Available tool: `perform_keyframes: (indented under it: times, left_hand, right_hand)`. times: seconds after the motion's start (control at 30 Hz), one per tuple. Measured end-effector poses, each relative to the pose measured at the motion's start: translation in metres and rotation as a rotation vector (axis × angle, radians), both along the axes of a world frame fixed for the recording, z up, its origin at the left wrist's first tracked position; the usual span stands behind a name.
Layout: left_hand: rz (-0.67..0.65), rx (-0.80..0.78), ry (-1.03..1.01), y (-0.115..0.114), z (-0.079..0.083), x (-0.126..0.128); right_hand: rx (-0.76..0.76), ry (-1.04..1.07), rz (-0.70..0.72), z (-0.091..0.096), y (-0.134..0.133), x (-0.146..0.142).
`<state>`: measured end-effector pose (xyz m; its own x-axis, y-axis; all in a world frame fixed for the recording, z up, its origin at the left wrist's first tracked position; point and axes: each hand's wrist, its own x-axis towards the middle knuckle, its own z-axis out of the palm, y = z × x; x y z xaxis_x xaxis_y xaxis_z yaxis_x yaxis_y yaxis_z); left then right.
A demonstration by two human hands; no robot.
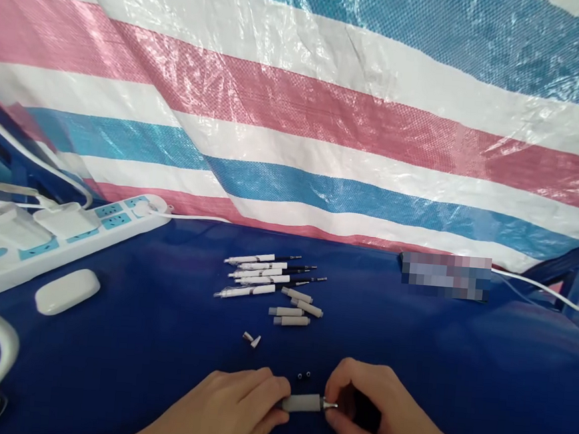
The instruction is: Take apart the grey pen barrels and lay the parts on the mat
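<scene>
My left hand point(239, 407) is closed around one end of a pen part with a grey grip sleeve point(302, 402). A silvery cone tip point(329, 404) sticks out at the right end of the sleeve. The thumb and forefinger of my right hand point(379, 411) pinch around that tip, which shows between them. Just behind the sleeve lie two small black rings point(304, 375). Farther left are a few tiny white pieces point(251, 340). Several loose grey grip sleeves point(292, 321) lie beyond, beside several white pen barrels point(256, 290) with dark refills exposed.
A white power strip point(154, 214) with plugs and cables runs along the left. Near it sits a white rounded case point(68, 291). A blurred-out flat device point(445, 276) with a cable lies at the back right. Striped plastic sheeting point(299, 97) hangs behind the blue table point(159, 340).
</scene>
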<state>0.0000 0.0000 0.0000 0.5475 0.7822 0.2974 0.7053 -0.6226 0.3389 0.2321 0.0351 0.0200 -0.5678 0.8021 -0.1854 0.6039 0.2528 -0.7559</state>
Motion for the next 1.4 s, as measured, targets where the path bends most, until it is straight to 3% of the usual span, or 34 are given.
perform_keyframes:
  times: [0.4, 0.53, 0.73, 0.83, 0.93, 1.07, 1.17, 1.4]
  left_hand:
    - [-0.048, 0.046, 0.061, 0.005, 0.006, -0.001]
    - [-0.081, 0.025, 0.06, 0.005, 0.007, -0.002]
    - [-0.107, -0.004, 0.115, 0.002, 0.007, -0.003]
    - [-0.136, 0.009, 0.135, 0.003, 0.007, -0.004]
    - [-0.131, 0.02, 0.143, 0.005, 0.006, -0.004]
    - [-0.134, 0.028, 0.124, 0.006, 0.005, -0.004]
    - [-0.111, 0.048, 0.119, 0.005, 0.004, -0.003]
    - [-0.08, 0.091, 0.138, 0.004, 0.007, -0.001]
  right_hand:
    - [0.067, 0.07, 0.09, -0.015, 0.001, 0.007]
    - [0.248, 0.043, 0.168, -0.017, 0.0, 0.008]
    - [0.706, -0.011, 0.337, -0.011, -0.006, 0.009]
    - [0.806, 0.009, 0.341, -0.01, -0.006, 0.008]
    - [0.794, 0.072, 0.235, -0.01, -0.006, 0.004]
    - [0.659, 0.102, 0.124, -0.01, -0.006, 0.001]
    - [0.696, 0.092, 0.059, -0.01, -0.009, 0.0]
    - [0.673, -0.01, 0.055, -0.015, -0.009, -0.005]
